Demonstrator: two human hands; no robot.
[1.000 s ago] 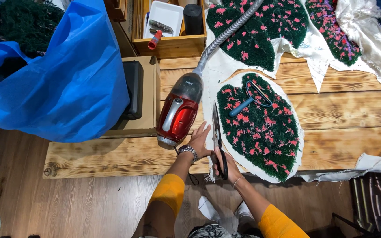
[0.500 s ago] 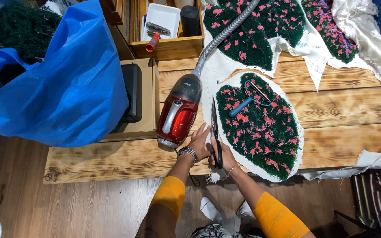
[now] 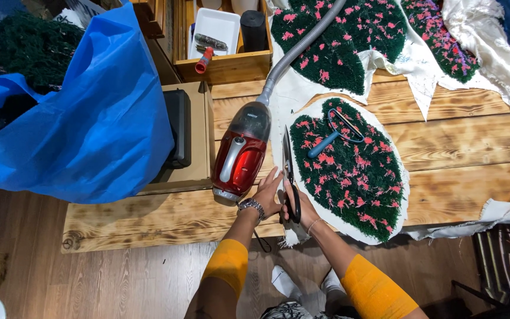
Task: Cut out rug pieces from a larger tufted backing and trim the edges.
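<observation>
On a wooden table lies a heart-shaped tufted rug [image 3: 349, 168], dark green with pink flecks, on white backing cloth. My right hand [image 3: 302, 208] grips the black handles of large scissors [image 3: 288, 177], whose blades point away along the rug's left edge. My left hand [image 3: 267, 192] rests flat with fingers apart on the white cloth just left of the scissors, beside a red canister vacuum [image 3: 240, 153]. A blue-handled tool [image 3: 332, 134] lies on top of the rug.
A big blue plastic bag [image 3: 84, 118] fills the left side. A grey hose [image 3: 302, 47] runs from the vacuum to the back. Behind stand a wooden box [image 3: 225, 68] with a white tray, more green-pink rug pieces [image 3: 332, 41] and white fabric [image 3: 503, 65].
Both hands and the scissors hold nearly the same place; the camera has moved slightly, and the scissors have edged a little along the rug's left edge.
</observation>
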